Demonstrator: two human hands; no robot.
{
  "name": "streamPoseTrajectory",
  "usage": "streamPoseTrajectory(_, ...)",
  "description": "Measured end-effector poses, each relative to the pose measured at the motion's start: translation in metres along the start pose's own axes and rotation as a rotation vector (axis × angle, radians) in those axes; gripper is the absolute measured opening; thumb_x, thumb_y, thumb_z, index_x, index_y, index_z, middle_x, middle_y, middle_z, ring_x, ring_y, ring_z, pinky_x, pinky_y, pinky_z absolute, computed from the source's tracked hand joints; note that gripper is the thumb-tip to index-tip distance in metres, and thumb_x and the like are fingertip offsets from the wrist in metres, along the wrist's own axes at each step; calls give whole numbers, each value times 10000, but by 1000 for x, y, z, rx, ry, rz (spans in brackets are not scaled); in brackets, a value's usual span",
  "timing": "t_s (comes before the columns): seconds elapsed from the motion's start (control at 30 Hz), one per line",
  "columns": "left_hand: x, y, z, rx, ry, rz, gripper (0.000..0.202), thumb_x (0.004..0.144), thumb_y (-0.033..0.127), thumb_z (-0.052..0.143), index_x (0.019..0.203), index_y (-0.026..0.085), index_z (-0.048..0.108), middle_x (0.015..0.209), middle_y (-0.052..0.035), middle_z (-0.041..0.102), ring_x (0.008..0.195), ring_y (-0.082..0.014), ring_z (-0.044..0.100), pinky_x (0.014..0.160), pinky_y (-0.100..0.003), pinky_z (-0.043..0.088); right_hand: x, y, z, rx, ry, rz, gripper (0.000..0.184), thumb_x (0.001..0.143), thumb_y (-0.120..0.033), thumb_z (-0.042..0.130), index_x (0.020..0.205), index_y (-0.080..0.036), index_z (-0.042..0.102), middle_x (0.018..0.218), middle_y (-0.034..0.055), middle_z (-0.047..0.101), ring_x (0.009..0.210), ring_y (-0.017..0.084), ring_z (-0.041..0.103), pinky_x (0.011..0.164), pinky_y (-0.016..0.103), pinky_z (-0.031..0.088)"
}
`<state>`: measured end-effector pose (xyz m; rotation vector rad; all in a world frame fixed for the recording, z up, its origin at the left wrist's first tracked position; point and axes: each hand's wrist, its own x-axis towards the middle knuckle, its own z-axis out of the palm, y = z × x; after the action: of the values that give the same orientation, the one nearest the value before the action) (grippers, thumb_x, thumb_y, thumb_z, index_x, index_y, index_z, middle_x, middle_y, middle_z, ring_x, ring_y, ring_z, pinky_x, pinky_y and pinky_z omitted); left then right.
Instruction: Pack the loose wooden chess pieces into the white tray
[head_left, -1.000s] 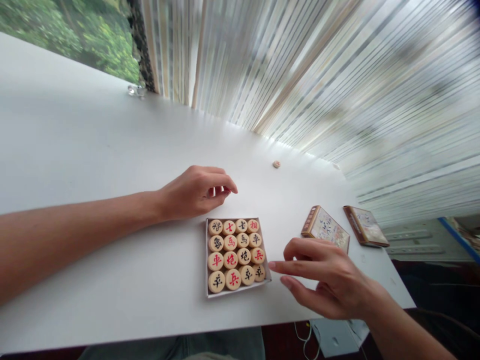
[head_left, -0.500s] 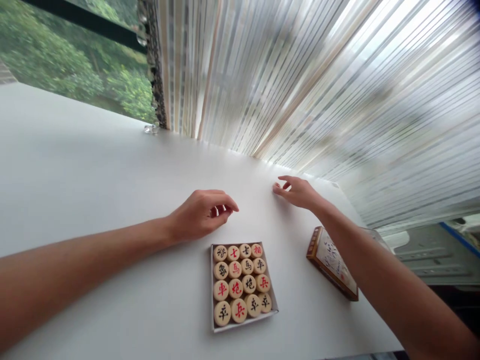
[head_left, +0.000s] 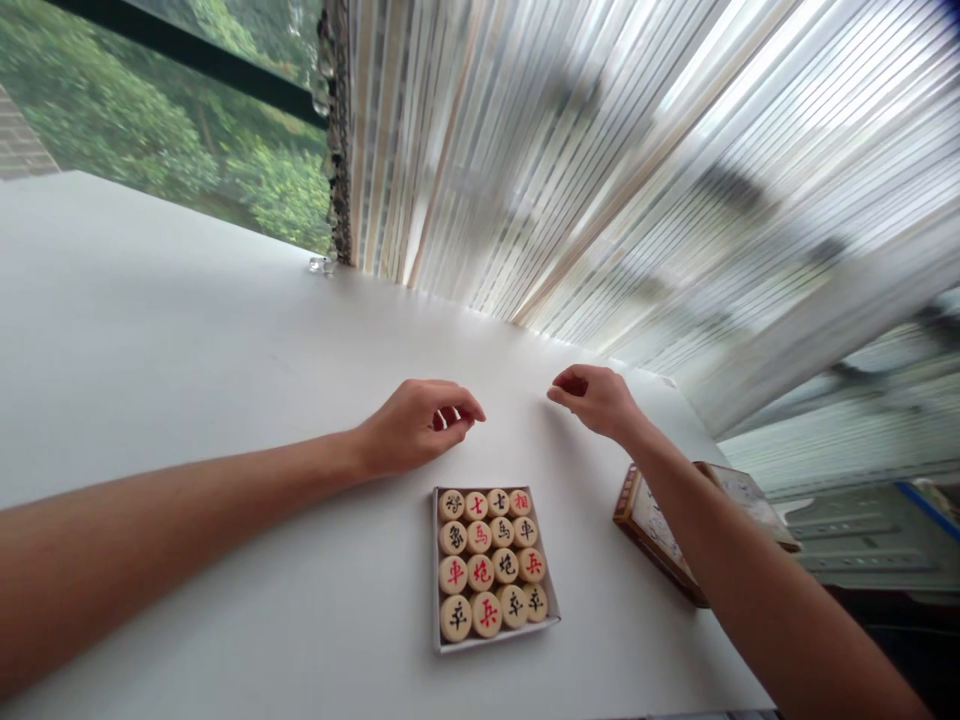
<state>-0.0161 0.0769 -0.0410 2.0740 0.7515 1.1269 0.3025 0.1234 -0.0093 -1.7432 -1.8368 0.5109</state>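
A shallow white box [head_left: 436, 570] on the table is filled with rows of round wooden Chinese chess pieces [head_left: 481, 571], marked in red and black characters. Above the box hovers my left hand [head_left: 420, 425], its fingers loosely curved and apart, with nothing visible in them. Farther right and back, my right hand [head_left: 592, 398] is held over the white table [head_left: 300, 600] with thumb and fingertips pinched together. Whether anything small sits in that pinch is hidden.
Two patterned boxes with brown edges, a nearer box [head_left: 651, 520] and a farther box [head_left: 742, 490], lie partly under my right forearm. String curtains [head_left: 465, 180] hang along the table's back edge. A clear glass bead [head_left: 321, 265] rests near the window [head_left: 187, 130].
My right hand's fingers have drawn in from spread to a pinch, and its forearm has shifted, uncovering more of the farther patterned box. The view has shifted slightly; my left hand keeps its shape.
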Motion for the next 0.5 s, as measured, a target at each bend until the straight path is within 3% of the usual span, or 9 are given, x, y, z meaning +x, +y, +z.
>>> streamPoseTrajectory(0.07,1,0,0,-30,11,-47,155,875,120,650,923,136,797,836,-41,772,675,-99,666,616,-177,522,-13,-14,10,188,-27,12,386,716,-465,873,966,-181,804,698,18,711,597,165,597,620,338,497)
streamPoseTrajectory(0.17,1,0,-1,-91,9,-127,147,885,171,660,939,143,794,823,-39,772,679,-109,668,601,-184,520,-33,-40,30,479,-86,37,462,710,-514,900,1005,-170,812,781,46,752,673,172,654,695,355,557)
streamPoseTrajectory(0.37,3,0,-4,-197,-9,-251,247,891,339,743,1008,123,778,807,-53,762,632,-112,648,575,-204,521,-57,-81,58,926,-210,95,351,653,-415,984,865,-217,786,894,35,797,883,208,762,965,424,610)
streamPoseTrajectory(0.5,4,0,-5,-258,-17,-285,311,871,404,799,991,118,776,859,-74,782,643,-110,649,575,-206,515,-60,-90,68,1065,-255,121,287,673,-341,997,848,-218,806,879,18,795,823,146,724,874,310,618)
